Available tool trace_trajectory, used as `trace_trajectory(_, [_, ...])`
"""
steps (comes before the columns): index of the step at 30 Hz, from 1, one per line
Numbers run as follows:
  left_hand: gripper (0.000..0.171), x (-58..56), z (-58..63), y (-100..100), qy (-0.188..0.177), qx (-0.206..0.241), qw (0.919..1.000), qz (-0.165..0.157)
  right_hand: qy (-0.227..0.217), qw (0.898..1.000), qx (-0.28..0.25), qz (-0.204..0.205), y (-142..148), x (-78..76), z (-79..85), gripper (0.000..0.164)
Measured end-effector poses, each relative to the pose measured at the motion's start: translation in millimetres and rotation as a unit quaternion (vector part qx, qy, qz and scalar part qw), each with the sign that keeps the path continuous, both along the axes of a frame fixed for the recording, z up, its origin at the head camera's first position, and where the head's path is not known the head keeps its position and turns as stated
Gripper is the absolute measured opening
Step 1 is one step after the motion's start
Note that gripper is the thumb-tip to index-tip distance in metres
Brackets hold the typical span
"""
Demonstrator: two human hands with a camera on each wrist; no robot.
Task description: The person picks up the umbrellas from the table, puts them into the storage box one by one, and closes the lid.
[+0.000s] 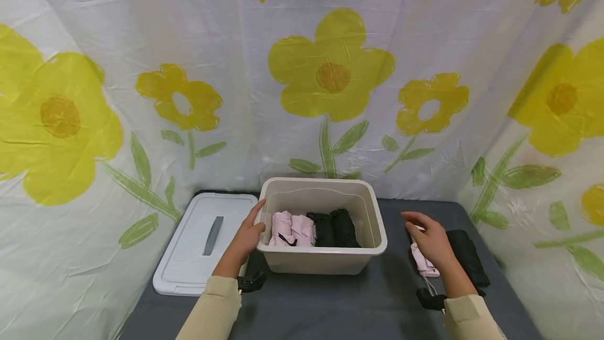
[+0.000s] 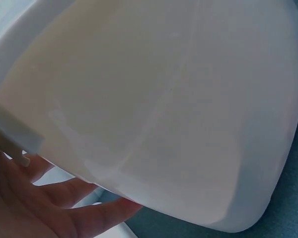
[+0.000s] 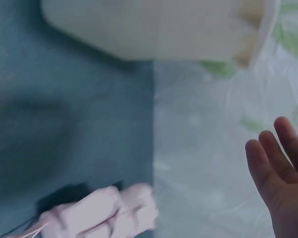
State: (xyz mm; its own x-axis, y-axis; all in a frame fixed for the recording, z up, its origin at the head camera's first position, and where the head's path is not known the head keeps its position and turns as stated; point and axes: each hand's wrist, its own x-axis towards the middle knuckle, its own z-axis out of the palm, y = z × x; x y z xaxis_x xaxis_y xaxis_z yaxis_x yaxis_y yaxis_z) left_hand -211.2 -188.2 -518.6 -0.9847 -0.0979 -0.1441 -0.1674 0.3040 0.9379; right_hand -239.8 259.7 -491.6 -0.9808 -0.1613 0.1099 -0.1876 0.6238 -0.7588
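A white sheet (image 1: 245, 46) printed with yellow flowers and green leaves fills the upper part of the head view and runs down both sides. Below it spreads a dark grey counter (image 1: 330, 306). On it, at lower centre of the frame, stands a cream bin (image 1: 316, 264), uncovered. Left of the bin, a white lid (image 1: 189, 235) with a grey handle (image 1: 213, 235) lies flat. Beige sleeves (image 1: 212, 303) enter from the bottom edge. Of the hands, the left hand (image 1: 247, 237) is open, its extended fingers against the outside of the bin's left wall. The right hand (image 1: 431, 240), at lower right, is open and holds nothing; its fingers bend loosely above a pink bundle (image 1: 424, 264) on the counter, apart from it in the right wrist view. Just right of that lies a black bundle (image 1: 467, 258). Inside the bin, two black rolls (image 1: 346, 230) sit right of two pink rolls (image 1: 281, 224), side by side. Smallest is a thin pale cord (image 1: 429, 285) at the pink bundle's lower end.
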Motion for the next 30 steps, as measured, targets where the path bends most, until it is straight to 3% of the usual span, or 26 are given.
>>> trace_trajectory(7, [0.073,2.7,0.6,-3,-0.007,0.001,1.0,0.002,-0.035,0.998,0.034,-0.047,16,-2.3,-22.2,0.04])
trace_trajectory(15, [0.071,1.6,5.1,-4,-0.009,0.012,0.9999,-0.002,-0.04,0.992,0.077,-0.089,32,-5.0,-45.8,0.04])
trace_trajectory(30, [0.072,0.8,1.9,0,-0.008,0.011,0.9999,0.0,-0.057,0.989,0.115,-0.068,45,-9.5,-75.7,0.044])
